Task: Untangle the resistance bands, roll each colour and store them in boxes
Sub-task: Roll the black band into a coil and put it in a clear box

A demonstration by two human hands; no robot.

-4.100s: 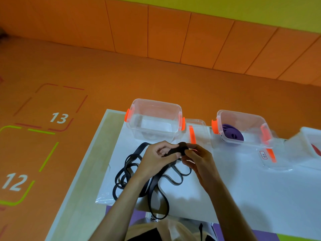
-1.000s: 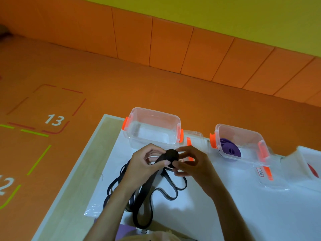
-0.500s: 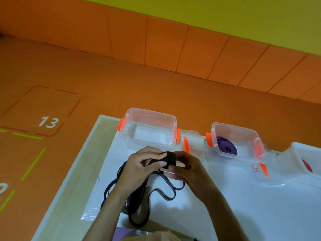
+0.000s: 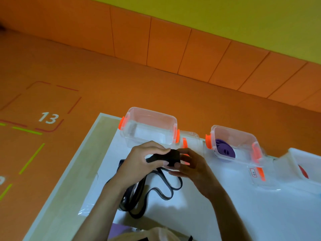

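Observation:
A black resistance band (image 4: 157, 190) lies in loose loops on the white table (image 4: 243, 211), and one end is wound into a small black roll (image 4: 172, 157). My left hand (image 4: 139, 164) pinches the flat strip leading into the roll. My right hand (image 4: 192, 168) holds the roll from the right with thumb and fingers. Just behind the hands stands an empty clear box with orange clips (image 4: 149, 129). A second clear box (image 4: 234, 145) to the right holds a rolled purple band (image 4: 225, 151).
A third box (image 4: 304, 164) at the right edge holds something red. A clear lid with a label (image 4: 257, 174) lies in front of the purple box. The table's left edge (image 4: 69, 171) borders an orange floor with numbered squares.
Across the frames my hands have kept turning the black roll. The loose loops on the table have grown shorter and drawn in toward my hands. The view has shifted slightly.

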